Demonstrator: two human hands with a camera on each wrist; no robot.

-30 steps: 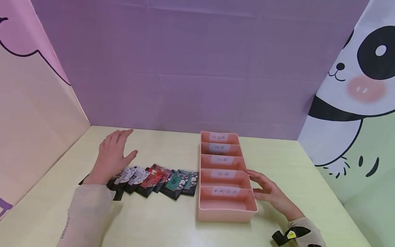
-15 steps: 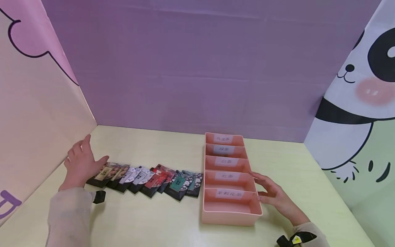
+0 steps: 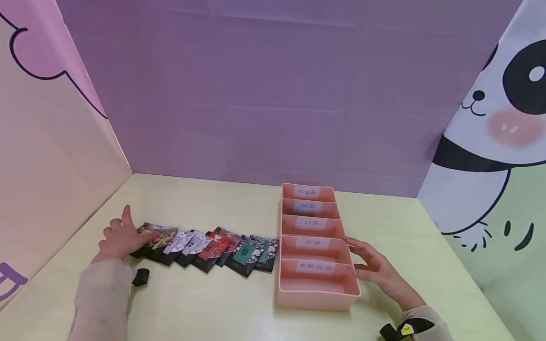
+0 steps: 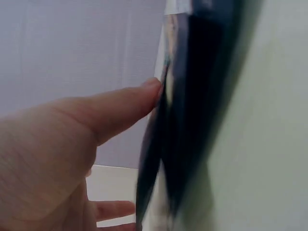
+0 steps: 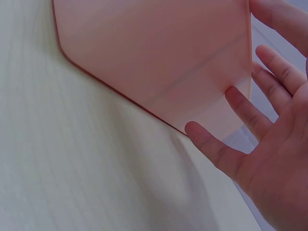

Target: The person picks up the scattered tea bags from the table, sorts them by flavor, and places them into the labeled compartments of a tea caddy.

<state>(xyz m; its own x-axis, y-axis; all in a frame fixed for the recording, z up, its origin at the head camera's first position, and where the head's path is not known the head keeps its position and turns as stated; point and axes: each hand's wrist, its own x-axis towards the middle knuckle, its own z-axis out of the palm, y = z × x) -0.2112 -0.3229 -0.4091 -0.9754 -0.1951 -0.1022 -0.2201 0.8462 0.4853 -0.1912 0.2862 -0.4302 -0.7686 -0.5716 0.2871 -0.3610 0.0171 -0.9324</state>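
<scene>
Several flat tea sachets (image 3: 199, 247) lie overlapping in a row on the table. At the left end, my left hand (image 3: 121, 239) has its thumb on the leftmost sachet (image 3: 144, 241), which has a brownish floral print. The left wrist view shows a straight thumb (image 4: 120, 106) against that sachet's face, with other fingertips near its edge; part of the sachet stands away from the pile. My right hand (image 3: 377, 270) rests its spread fingertips on the right side of a pink divided box (image 3: 313, 300). Handwritten labels mark the compartments of this box.
Purple sheeting (image 3: 256, 94) rises at the table's back edge. A pink and cream wall (image 3: 47, 151) borders the left, and a panda-print wall (image 3: 482, 189) the right. Bare tabletop (image 3: 204, 308) shows in front of the sachets.
My left hand has moved left over the sachets, then come down with its thumb on the leftmost one. The right hand stays at the box; the view has shifted slightly.
</scene>
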